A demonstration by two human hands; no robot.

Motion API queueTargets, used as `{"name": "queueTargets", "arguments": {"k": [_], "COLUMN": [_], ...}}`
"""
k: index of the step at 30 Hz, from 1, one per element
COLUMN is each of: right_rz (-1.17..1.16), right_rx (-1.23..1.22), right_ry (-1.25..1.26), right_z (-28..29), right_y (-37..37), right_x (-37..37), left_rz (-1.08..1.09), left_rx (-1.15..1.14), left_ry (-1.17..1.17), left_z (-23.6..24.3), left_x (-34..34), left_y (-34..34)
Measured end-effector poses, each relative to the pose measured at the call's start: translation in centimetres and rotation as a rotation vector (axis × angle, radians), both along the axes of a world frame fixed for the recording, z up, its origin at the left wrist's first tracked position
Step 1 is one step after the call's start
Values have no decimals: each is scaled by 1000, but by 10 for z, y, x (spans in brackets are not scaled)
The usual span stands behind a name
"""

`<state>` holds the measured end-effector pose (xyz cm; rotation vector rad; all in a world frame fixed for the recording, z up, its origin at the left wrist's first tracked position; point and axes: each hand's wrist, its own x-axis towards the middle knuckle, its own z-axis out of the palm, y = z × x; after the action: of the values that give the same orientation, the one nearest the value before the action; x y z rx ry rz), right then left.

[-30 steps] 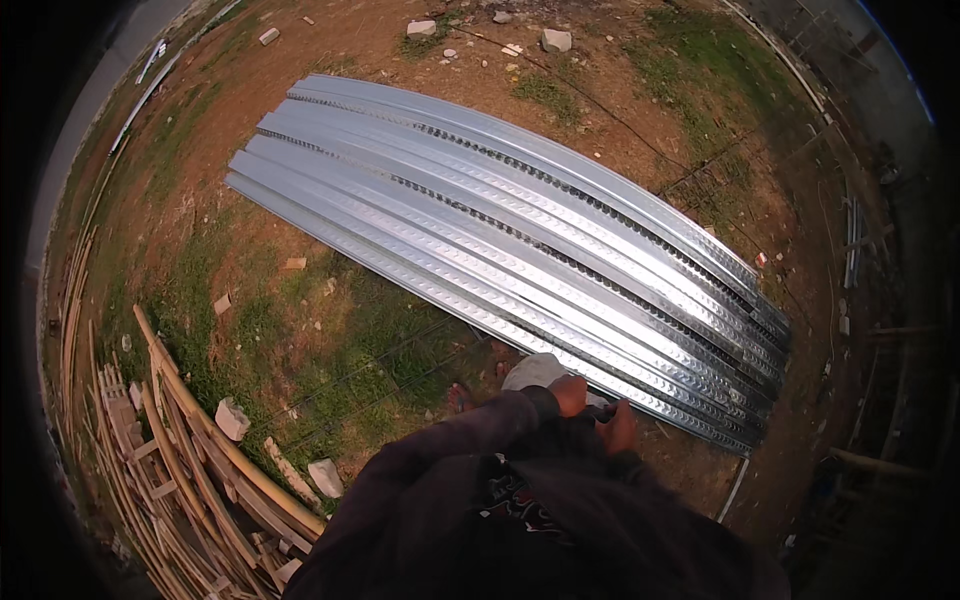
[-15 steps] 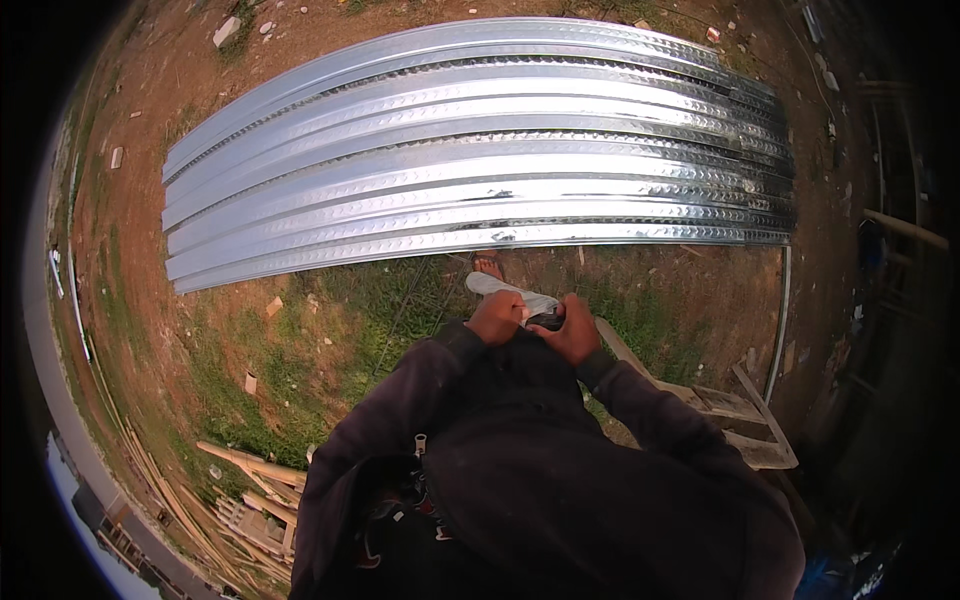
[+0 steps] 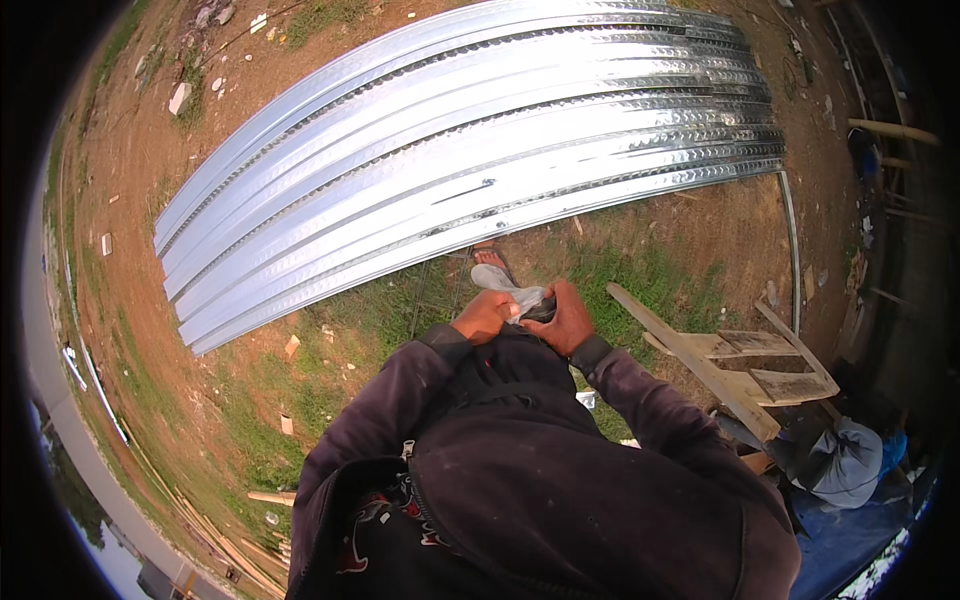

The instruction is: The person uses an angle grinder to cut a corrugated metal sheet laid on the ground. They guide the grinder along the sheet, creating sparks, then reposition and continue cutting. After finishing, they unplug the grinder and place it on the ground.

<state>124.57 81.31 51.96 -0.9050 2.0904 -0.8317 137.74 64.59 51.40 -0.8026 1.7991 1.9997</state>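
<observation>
My left hand (image 3: 485,317) and my right hand (image 3: 565,320) are close together in front of my waist. Both are closed on a limp, pale grey cloth-like piece (image 3: 492,278) with a dark part by the right fingers. Its rounded pale end hangs past my left hand, over a sandaled foot (image 3: 487,256). I cannot tell whether it is a glove or a small bag. Beyond the hands lie long, shiny ribbed metal sheets (image 3: 400,190), side by side on the ground and not touched by either hand.
A wooden frame of planks (image 3: 690,365) stands at the right. Behind it are a stuffed grey sack (image 3: 845,465) and a blue sheet (image 3: 845,535). A thin metal strip (image 3: 790,240) runs from the sheets' right end. Bamboo poles (image 3: 215,525) lie at lower left.
The view has turned, so the metal sheets now slant up to the right and more shows at the lower right. Both hands still grip the pale piece close together.
</observation>
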Motion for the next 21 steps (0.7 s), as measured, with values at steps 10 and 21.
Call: {"name": "queueTargets", "arguments": {"k": [10,21], "right_rz": [-136,432], "right_rx": [25,213], "right_ry": [-498,35], "right_z": [-9,-44], "right_y": [8,-68], "right_x": [25,-2], "left_rz": [-105,423], "left_rx": [-352,-380], "left_ry": [27,188], "left_z": [-7,-35], "left_x": [13,107], "left_y": [-2,-62]}}
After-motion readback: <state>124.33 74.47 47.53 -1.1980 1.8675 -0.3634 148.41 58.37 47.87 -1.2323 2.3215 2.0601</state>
